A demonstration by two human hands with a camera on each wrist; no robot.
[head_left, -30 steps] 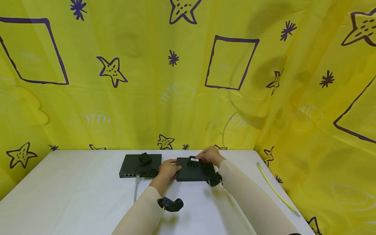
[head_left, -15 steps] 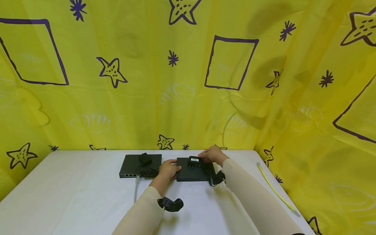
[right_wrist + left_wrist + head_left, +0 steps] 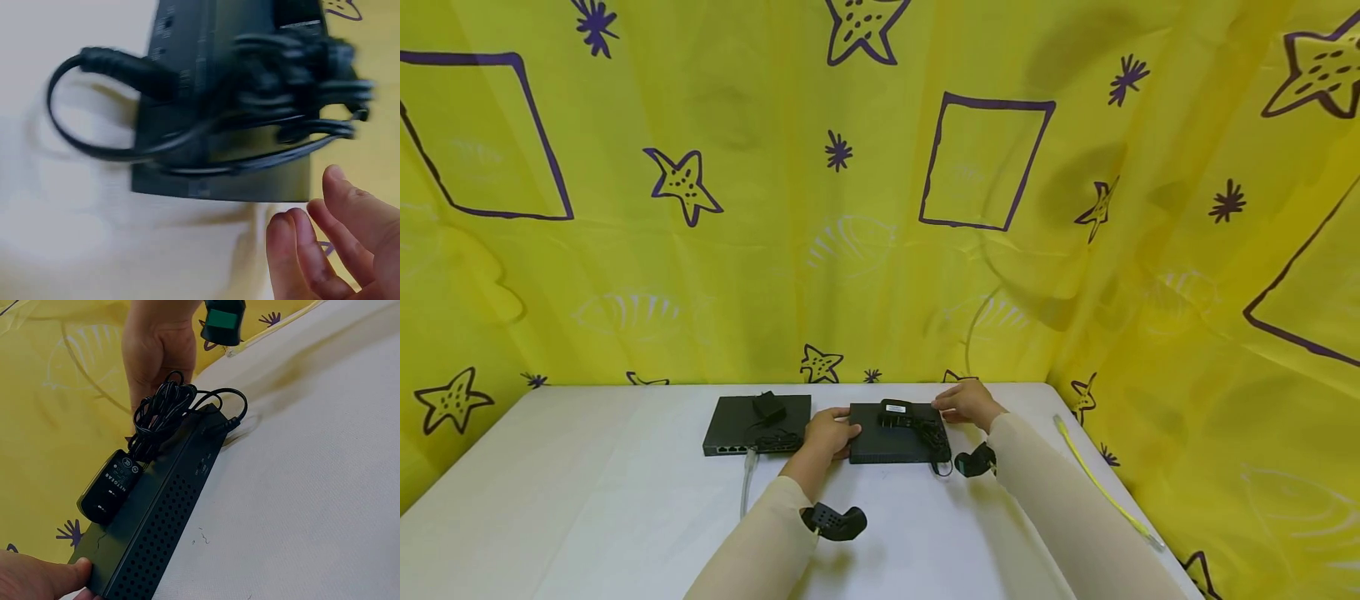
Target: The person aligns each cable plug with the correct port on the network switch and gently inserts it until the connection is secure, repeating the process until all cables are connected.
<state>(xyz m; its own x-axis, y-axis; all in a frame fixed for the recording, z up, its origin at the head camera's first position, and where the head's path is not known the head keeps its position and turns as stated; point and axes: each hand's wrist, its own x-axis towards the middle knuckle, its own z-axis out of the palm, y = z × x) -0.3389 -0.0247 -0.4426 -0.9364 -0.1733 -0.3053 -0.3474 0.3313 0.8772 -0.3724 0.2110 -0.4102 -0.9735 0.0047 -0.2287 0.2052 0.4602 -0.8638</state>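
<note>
A black network switch [image 3: 867, 435] sits at the back middle of the table. On its top lies a black power adapter [image 3: 111, 487] marked NETGEAR, with its cord [image 3: 161, 419] bundled beside it. The cord's plug [image 3: 128, 72] sits in the switch's perforated side. My left hand [image 3: 829, 435] grips the switch's left end, thumb on top and the other fingers mostly hidden. Just off the right end is my right hand [image 3: 968, 405], its fingers spread and loosely bent, holding nothing; the right wrist view shows a small gap to the switch.
To the left lies another black network switch [image 3: 726, 417] with a power adapter [image 3: 769, 407] on top and a grey network cable [image 3: 747, 483] in its front. A yellow network cable [image 3: 1097, 479] runs along the table's right edge. Yellow patterned curtains [image 3: 760, 275] hang behind and beside the table.
My right hand has come away from the power adapter and moved right, past the switch's right end. The adapter stays on top; my left hand keeps its place.
</note>
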